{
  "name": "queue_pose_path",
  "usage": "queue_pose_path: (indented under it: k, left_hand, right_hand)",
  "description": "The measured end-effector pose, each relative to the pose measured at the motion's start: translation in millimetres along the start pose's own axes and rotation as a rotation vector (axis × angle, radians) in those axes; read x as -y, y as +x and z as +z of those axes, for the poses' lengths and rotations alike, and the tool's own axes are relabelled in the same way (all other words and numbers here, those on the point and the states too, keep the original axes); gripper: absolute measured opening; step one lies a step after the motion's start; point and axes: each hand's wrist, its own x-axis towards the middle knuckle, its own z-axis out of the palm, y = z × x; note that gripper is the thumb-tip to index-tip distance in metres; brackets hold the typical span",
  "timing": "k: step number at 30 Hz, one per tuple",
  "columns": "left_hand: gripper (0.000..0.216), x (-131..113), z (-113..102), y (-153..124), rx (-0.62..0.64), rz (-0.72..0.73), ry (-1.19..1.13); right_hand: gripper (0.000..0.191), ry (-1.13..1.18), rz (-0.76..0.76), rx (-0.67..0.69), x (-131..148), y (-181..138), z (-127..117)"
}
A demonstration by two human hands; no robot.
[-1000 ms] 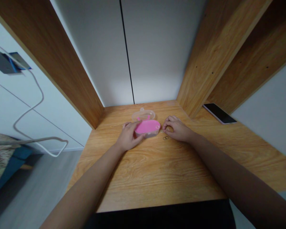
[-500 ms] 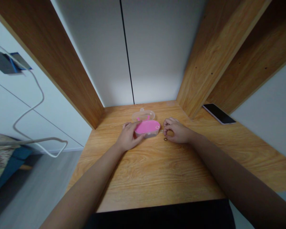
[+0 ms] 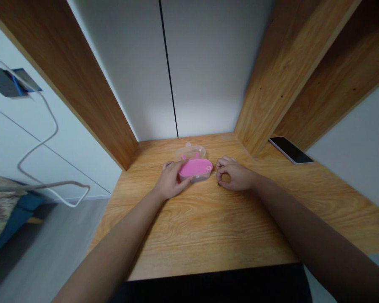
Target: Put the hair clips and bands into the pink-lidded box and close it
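Gripping pink-topped box [image 3: 196, 168] w/ L hand [image 3: 169, 181], dark ring [image 3: 219, 184] half-hidden by R hand [image 3: 234, 174], hold unclear.

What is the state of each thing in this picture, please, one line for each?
Clear box: upright on the tabletop.
Clear lid: open, behind the box.
Pink panel: lying across the box top.
Left hand: gripping the box's left end.
Right hand: thumb and forefinger curled towards each other; whether they hold anything is unclear.
Dark band: mostly hidden by the right hand.
Phone: lying flat, screen dark.
White cable: slack, curving.
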Motion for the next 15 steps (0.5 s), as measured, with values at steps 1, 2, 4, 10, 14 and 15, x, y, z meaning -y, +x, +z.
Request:
queue_pose_path:
  k: [1,2,4,10,14,15]
  left_hand:
    - [0.061,-0.1,-0.1,0.0,0.0,0.001,-0.001]
    - [0.061,-0.2,-0.1,0.1,-0.002,0.003,-0.003]
    - [0.061,-0.2,-0.2,0.2,-0.004,0.006,-0.004]
    - [0.059,-1.3,-1.3,0.3,-0.013,0.01,-0.002]
    - [0.061,-0.6,-0.5,0.1,-0.012,0.012,-0.002]
    - [0.061,-0.2,-0.1,0.0,-0.012,0.014,-0.003]
  right_hand:
    - [0.002,-0.001,-0.004,-0.002,-0.2,0.0,0.3]
    - [0.002,-0.003,-0.008,-0.005,-0.5,-0.1,0.5]
    - [0.003,-0.001,-0.016,-0.014,-1.3,-0.2,0.7]
    - [0.004,0.031,-0.027,-0.112,-3.1,1.7,0.2]
    - [0.002,0.025,0.027,-0.278,-2.1,4.9,2.6]
    - [0.002,0.026,0.046,-0.324,-1.1,5.8,3.8]
